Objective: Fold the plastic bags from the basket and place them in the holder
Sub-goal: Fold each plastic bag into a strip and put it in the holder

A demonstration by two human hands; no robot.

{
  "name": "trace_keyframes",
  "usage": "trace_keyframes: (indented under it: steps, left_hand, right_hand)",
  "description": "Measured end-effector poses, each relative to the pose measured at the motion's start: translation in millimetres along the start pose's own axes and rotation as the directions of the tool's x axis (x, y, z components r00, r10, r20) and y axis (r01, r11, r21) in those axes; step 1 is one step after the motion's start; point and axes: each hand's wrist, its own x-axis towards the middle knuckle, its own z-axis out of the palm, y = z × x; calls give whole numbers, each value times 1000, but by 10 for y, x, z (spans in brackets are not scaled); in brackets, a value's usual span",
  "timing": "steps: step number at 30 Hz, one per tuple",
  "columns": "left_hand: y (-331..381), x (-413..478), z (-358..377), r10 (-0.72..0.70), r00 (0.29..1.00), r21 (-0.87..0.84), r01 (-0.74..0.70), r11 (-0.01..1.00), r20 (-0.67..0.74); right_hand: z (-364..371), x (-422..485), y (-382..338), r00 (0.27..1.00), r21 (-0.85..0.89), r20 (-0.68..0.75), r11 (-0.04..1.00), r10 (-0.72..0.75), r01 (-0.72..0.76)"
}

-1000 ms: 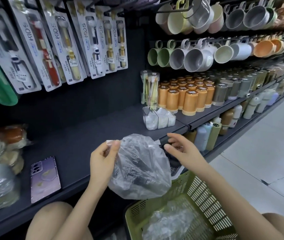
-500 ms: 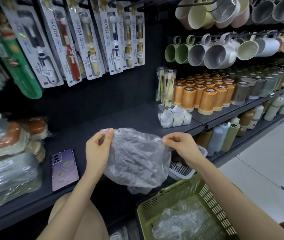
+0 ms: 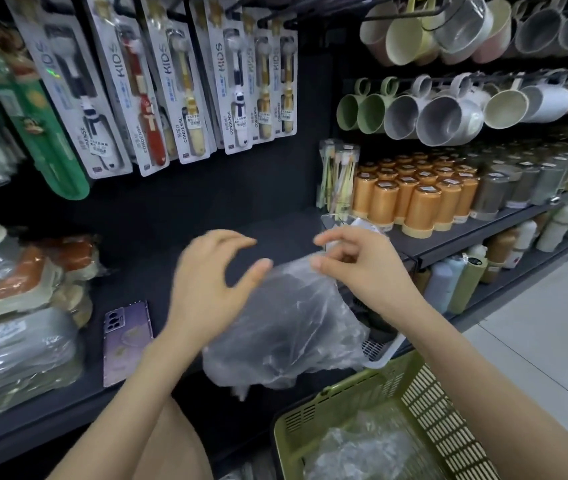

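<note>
A clear crumpled plastic bag lies over the front of the dark shelf. My left hand hovers at the bag's upper left with fingers spread and curved, its thumb just at the bag's top edge, gripping nothing. My right hand is at the bag's upper right corner, fingers curled, thumb and fingertips pinching the plastic there. The green slotted basket stands at the lower right with more crumpled bags inside. The clear holder is mostly hidden behind my right hand.
A purple phone lies on the shelf to the left. A small white basket pokes out under the bag. Orange canisters stand to the right, wrapped goods at the left, and toothbrush packs and mugs hang above.
My left hand has let go of the bag's left corner and opened. The bag has dropped lower onto the shelf front. My right hand still holds its right corner.
</note>
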Motion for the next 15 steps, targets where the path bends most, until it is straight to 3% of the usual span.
trace_keyframes:
  steps: [1,3,5,10,15]
  left_hand:
    - [155,21,37,49,996,-148,-38,988,73]
    - [361,41,108,9,984,-446,73,892,178]
    - [436,64,160,-78,979,-609,179,773,188]
    - [360,82,283,-290,953,-699,263,665,82]
    - [223,85,318,-485,872,-773,355,525,72]
  right_hand:
    - [37,23,-89,1000,39,21,999,-15,14]
    - [80,55,-203,999,100,32,994,-44,41]
    - [83,47,-221,998,132,4,989,-69,68]
    - [-81,-210,50,988,201,-109,971,-108,128]
    - [-216,-499,402,991,131,-23,983,-128,130]
